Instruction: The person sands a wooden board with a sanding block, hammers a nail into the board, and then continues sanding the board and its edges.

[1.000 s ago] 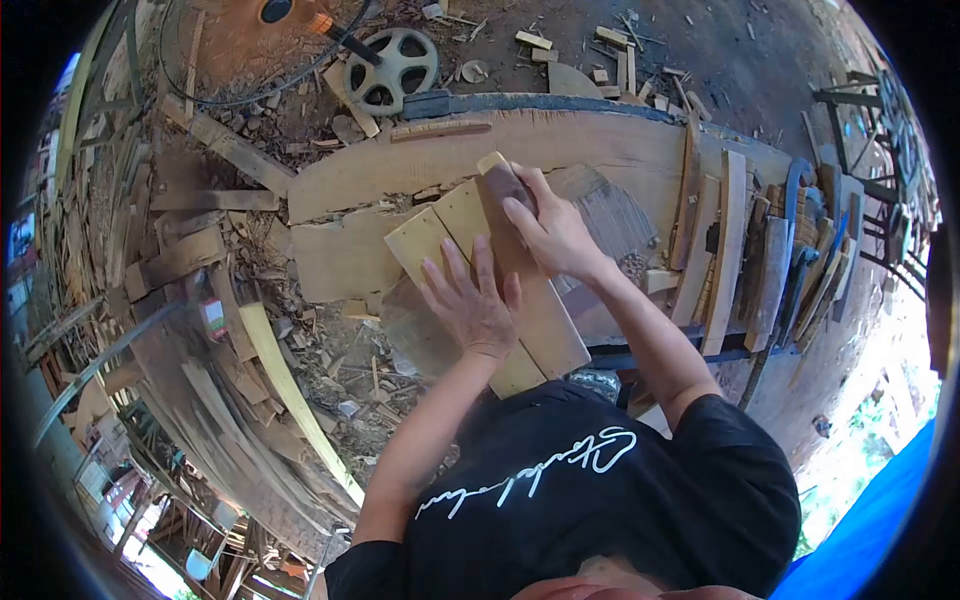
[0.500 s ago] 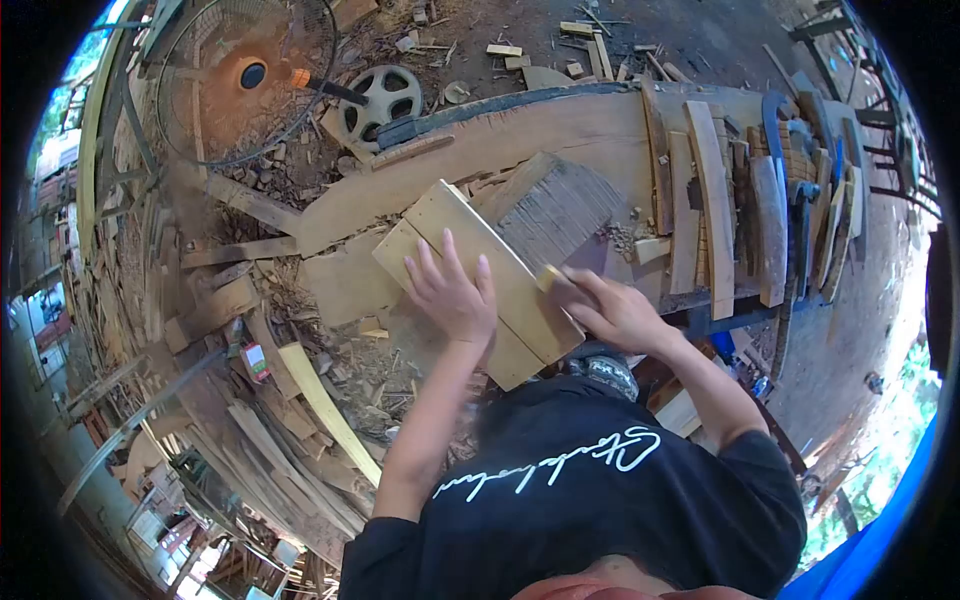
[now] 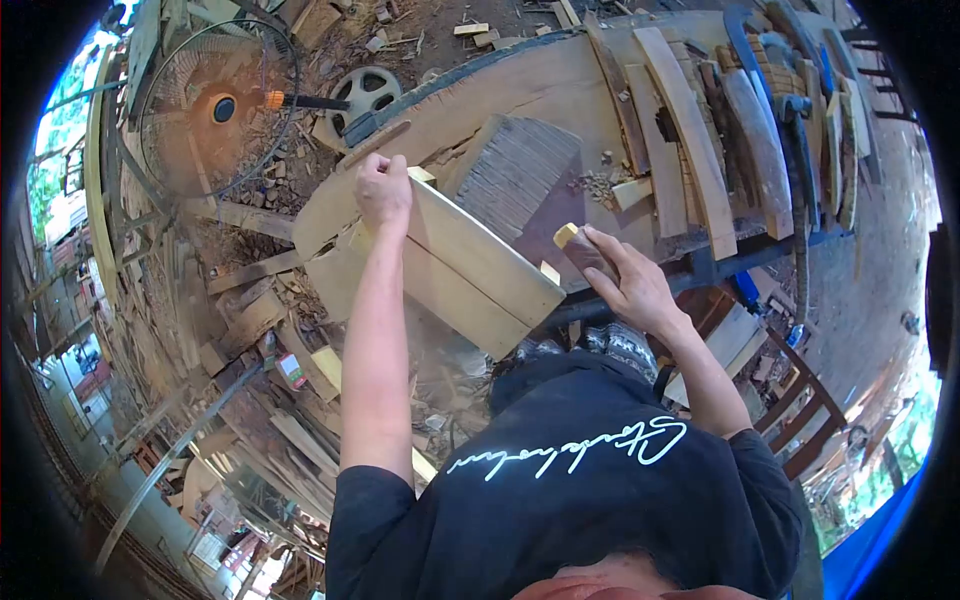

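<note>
A pale wooden panel (image 3: 470,265) with a dark seam along its length lies tilted near the front of the workbench. My left hand (image 3: 384,192) is closed round its far left corner, fingers curled over the edge. To the right of the panel, my right hand (image 3: 632,283) grips a small brownish block (image 3: 580,247) with a yellow end, held apart from the panel. Small light wood pieces show at the panel's far edge. Behind it a weathered grey wood block (image 3: 522,172) rests on the bench.
Wooden strips (image 3: 690,140) and blue clamps (image 3: 748,50) lie at the bench's right. A round fan (image 3: 222,108) stands at the back left, beside a spoked wheel (image 3: 368,100). Scrap wood (image 3: 290,435) covers the ground at left.
My left hand has gone from lying flat on the panel to holding its far left corner. My right hand has moved off the panel with the block. The view has shifted.
</note>
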The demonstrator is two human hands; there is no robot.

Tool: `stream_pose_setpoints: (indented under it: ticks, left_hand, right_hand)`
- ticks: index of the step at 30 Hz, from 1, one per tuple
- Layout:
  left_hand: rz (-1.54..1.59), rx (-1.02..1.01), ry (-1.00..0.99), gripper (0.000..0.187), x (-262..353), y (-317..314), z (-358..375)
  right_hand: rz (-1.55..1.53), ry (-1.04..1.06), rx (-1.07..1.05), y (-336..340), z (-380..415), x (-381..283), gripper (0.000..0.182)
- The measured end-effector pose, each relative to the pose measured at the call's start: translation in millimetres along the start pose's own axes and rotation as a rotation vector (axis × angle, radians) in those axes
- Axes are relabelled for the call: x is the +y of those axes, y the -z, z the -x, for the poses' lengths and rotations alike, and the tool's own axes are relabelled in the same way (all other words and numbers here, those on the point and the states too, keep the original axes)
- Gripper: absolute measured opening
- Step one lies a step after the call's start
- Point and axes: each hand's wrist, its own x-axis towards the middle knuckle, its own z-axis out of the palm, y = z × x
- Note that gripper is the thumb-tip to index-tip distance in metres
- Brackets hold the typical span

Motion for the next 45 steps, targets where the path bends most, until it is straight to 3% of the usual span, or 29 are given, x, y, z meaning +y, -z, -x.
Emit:
stream_pose_setpoints:
  ticks: [8,11,13,16,19,21,24,26,28,33,36,38,41,43,45]
  left_hand:
    - [-0.044,0.166,0.0,0.03,3.5,-14.3,5.8]
    - [-0.012,0.121,-0.074,0.033,-4.2,-14.2,15.1]
    - [0.098,0.28,-0.281,0.038,-8.2,-16.2,34.7]
    - [-0.101,0.433,-0.354,0.041,-21.0,-14.5,64.7]
    - [-0.319,0.452,-0.321,0.04,-24.2,-1.2,74.1]
    - [-0.258,0.24,-0.19,0.037,-23.3,7.8,61.5]
    - [-0.279,0.133,-0.096,0.033,-15.2,9.5,53.2]
    - [-0.195,0.154,-0.101,0.031,-16.3,5.4,50.0]
    - [-0.121,0.177,-0.09,0.03,-15.7,6.4,56.7]
    - [-0.113,0.26,-0.178,0.025,-29.9,-0.8,46.7]
    - [-0.056,0.275,-0.199,0.024,-28.6,-0.4,48.6]
    - [-0.062,0.279,-0.17,0.023,-27.0,0.7,50.2]
    - [-0.191,0.271,-0.171,0.023,-30.2,-0.6,50.7]
    - [-0.228,0.284,-0.157,0.023,-30.8,-1.1,50.3]
    - [-0.242,0.288,-0.143,0.023,-26.5,-1.7,51.8]
  right_hand:
    - [0.042,-0.027,0.081,1.1,20.0,25.7,0.057]
    - [-0.061,-0.017,0.102,-10.2,25.8,32.0,0.057]
    - [-0.125,0.0,0.084,-15.4,26.3,28.2,0.057]
    - [-0.173,0.059,0.057,-34.7,22.5,14.9,0.058]
    - [-0.059,0.075,0.034,-52.7,6.2,-8.9,0.057]
    - [0.006,0.056,0.015,-57.6,-14.8,-24.7,0.056]
    - [0.013,0.046,-0.037,-60.6,-51.6,-48.4,0.054]
    - [0.076,-0.079,-0.131,-53.6,-59.7,-70.6,0.052]
    - [0.094,-0.065,-0.13,-57.3,-59.5,-72.3,0.053]
    - [0.08,0.114,-0.035,-55.8,-48.6,-75.2,0.053]
    - [0.044,0.206,0.08,-76.9,-98.3,-81.0,0.045]
    - [0.02,0.232,0.025,-79.3,-157.3,-126.0,0.039]
    - [0.084,0.256,0.015,-105.6,-242.5,-153.5,0.049]
    - [0.126,0.309,-0.104,-103.7,-262.2,-163.7,0.039]
    - [0.036,0.298,-0.074,-102.7,-230.3,-133.7,0.04]
